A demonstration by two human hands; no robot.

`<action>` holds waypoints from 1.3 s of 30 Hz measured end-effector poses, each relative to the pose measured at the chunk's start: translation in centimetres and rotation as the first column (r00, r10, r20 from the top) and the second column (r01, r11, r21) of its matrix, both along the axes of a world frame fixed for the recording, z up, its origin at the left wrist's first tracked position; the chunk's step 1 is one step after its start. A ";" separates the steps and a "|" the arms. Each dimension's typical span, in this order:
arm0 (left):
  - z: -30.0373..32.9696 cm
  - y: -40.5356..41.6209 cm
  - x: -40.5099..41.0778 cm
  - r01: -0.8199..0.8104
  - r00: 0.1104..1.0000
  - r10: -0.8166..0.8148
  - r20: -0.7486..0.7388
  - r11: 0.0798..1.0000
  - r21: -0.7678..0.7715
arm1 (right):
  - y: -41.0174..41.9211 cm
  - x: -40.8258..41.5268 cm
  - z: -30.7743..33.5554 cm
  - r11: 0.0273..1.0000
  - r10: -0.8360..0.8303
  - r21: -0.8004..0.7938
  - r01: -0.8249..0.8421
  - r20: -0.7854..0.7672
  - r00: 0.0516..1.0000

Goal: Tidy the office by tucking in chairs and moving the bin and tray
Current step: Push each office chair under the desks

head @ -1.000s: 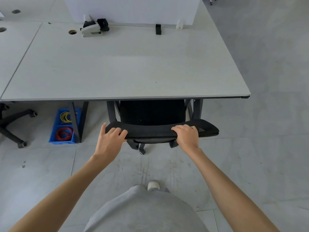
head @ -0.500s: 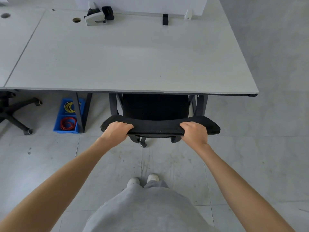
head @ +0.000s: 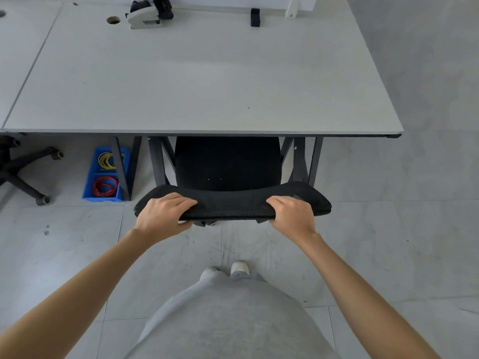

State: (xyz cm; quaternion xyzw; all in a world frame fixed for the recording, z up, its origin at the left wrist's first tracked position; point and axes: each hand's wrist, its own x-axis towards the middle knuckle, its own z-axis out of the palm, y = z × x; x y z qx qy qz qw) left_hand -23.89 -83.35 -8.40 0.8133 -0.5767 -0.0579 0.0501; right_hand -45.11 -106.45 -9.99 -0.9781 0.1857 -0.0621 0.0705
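Note:
A black mesh office chair stands in front of me with its seat under the white desk; only the top of its backrest sticks out past the desk's front edge. My left hand grips the left part of the backrest top. My right hand grips the right part, fingers curled over the rim. A blue tray with yellow and red cable coils lies on the floor under the desk, left of the chair.
Dark desk legs stand between the tray and the chair. Another chair's wheeled base shows at the far left. A white and black device sits at the desk's back edge. Grey tiled floor lies to the right.
The chair has slid further under the desk with both hands on its backrest. My left hand has closed over the rim, and I have stepped closer.

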 end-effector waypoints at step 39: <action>2.7 7.4 -9.1 -0.691 0.688 0.489 -0.536 0.666 -0.280 | 4.2 2.1 4.4 0.905 0.213 0.373 -0.204 0.015 0.977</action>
